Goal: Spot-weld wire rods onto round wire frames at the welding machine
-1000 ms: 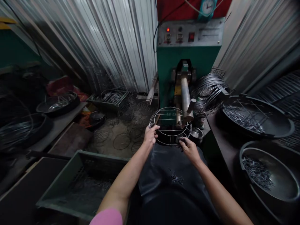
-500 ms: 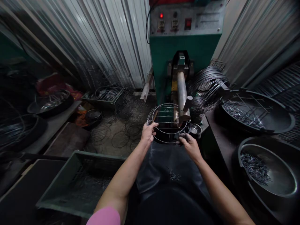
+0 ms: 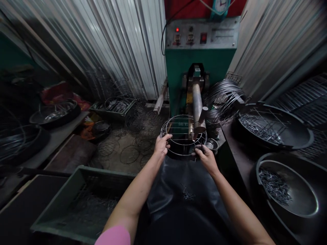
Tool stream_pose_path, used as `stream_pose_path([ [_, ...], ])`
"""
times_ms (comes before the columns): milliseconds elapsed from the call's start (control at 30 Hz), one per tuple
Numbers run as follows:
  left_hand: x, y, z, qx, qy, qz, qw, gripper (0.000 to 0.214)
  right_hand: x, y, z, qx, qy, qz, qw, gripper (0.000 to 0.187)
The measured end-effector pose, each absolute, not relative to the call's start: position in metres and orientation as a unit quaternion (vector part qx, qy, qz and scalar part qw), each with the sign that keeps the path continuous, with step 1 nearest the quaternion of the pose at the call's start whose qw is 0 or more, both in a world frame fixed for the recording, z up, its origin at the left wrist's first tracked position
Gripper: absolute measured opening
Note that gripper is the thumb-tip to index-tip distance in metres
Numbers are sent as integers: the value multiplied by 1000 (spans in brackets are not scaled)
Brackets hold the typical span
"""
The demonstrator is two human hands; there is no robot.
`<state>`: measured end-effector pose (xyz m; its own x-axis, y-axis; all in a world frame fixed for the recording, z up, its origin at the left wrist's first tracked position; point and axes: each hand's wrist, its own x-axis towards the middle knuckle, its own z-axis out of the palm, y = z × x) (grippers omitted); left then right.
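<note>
A round wire rack (image 3: 176, 144), with two rings and parallel cross wires, is held tilted in front of the machine. My left hand (image 3: 161, 145) is closed on its left rim, thumb on top. At the lower right rim, the fingers of my right hand (image 3: 204, 156) pinch what looks like a short thin wire; the fingertips are dark and the detail is small. Just above that hand, the machine's metal cylinder arm (image 3: 198, 105) reaches down over the rack's right side. Several short wire pieces (image 3: 188, 195) lie on the dark apron (image 3: 173, 173) over my lap.
The green machine (image 3: 176, 61) stands ahead, its red light lit. Right of it hangs a wire coil (image 3: 224, 93). Large pans (image 3: 298, 127) with short wires stand at right. A green crate (image 3: 58, 204) sits at left; wire rings (image 3: 130, 154) lie on the floor.
My view has tilted up slightly, so the machine sits lower in it and a clock shows at the top. Both hands keep their grip, with the rack nearly in the same place.
</note>
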<state>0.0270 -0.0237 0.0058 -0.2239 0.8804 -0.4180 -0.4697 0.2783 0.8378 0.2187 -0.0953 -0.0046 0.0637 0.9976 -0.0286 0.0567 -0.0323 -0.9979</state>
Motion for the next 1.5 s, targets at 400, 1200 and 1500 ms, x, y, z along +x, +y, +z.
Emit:
stream_pose_path([
  [400,34,-19,6,196,525,580,592,39,224,-90,-7,-533,-487,471,507,32],
  [1200,35,-21,6,137,535,576,602,40,256,-120,-33,-593,-360,435,574,39],
  [1500,30,-26,4,139,560,547,607,39,284,-187,-100,-700,-414,402,421,48],
])
